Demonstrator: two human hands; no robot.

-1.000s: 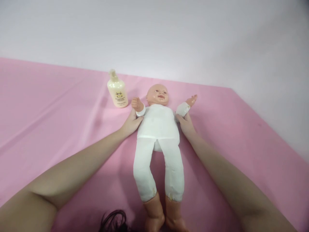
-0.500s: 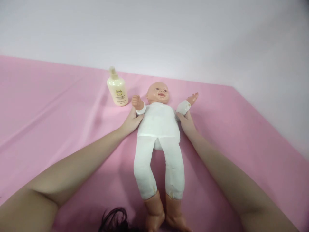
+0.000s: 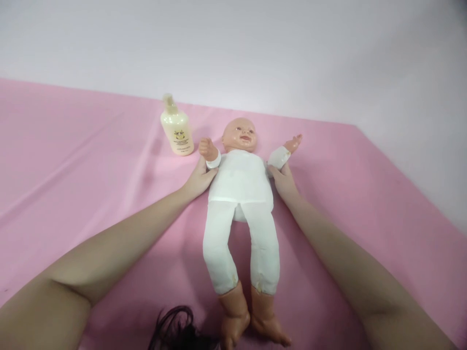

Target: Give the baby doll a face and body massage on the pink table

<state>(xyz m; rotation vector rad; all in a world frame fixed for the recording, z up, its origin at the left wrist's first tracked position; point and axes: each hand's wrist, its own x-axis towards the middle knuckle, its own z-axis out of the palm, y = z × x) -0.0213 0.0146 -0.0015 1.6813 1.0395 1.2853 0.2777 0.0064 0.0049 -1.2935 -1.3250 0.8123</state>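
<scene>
A baby doll [image 3: 241, 177] lies on its back on the pink cloth, its bald head at the far end and its bare feet toward me. White fabric covers its trunk, arms and legs. My left hand [image 3: 200, 178] grips the doll's arm on the left side below its fist, thumb on top and the other fingers hidden. On the right, my right hand [image 3: 283, 180] holds the other arm below the doll's spread hand; its fingers are mostly hidden beneath. A pale yellow pump bottle [image 3: 177, 130] stands left of the doll's head.
The pink cloth [image 3: 91, 160] covers the surface, with creases on the left and an edge running down on the right. Dark hair [image 3: 178, 330] hangs into view at the bottom. Behind the cloth is a pale, plain area [image 3: 219, 48].
The whole scene sits slightly higher in view, as the camera has tilted a little. Both hands keep the same hold on the doll's arms.
</scene>
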